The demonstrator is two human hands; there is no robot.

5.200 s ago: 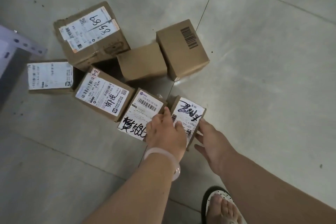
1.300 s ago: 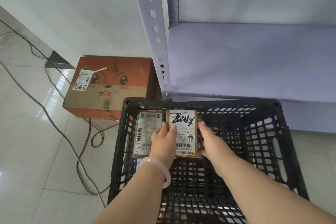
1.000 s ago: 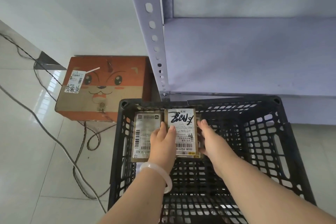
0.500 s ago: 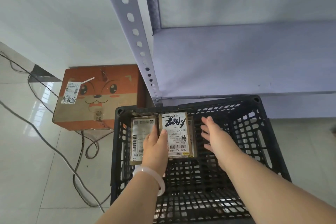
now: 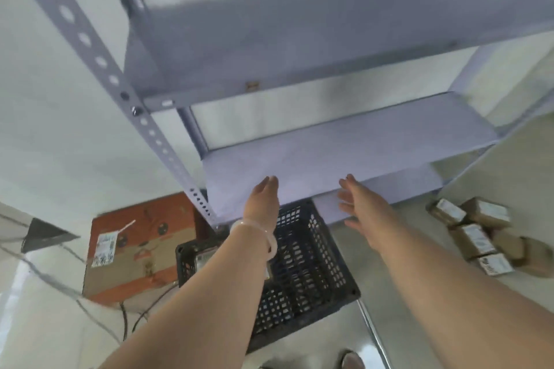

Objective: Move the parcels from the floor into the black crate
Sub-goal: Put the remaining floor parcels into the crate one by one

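Note:
The black crate point(image 5: 311, 260) stands on the floor below the shelf, its near left part hidden by my left forearm. A sliver of a labelled parcel point(image 5: 201, 259) shows inside at its left wall. My left hand point(image 5: 261, 201) is raised above the crate with straight fingers, holding nothing. My right hand point(image 5: 361, 204) hovers to the right, fingers spread and empty. Several brown parcels point(image 5: 473, 232) with white labels lie in a heap on the floor at the right.
A grey metal rack point(image 5: 329, 159) with a perforated post point(image 5: 120, 84) rises right behind the crate. An orange fox-print carton point(image 5: 138, 246) sits left of the crate, with cables point(image 5: 126, 317) trailing on the floor. A foot point(image 5: 350, 361) shows at the bottom edge.
Both hands have let go of the two parcels and lifted out of the crate. The view has swung up and right, bringing the heap of parcels into sight.

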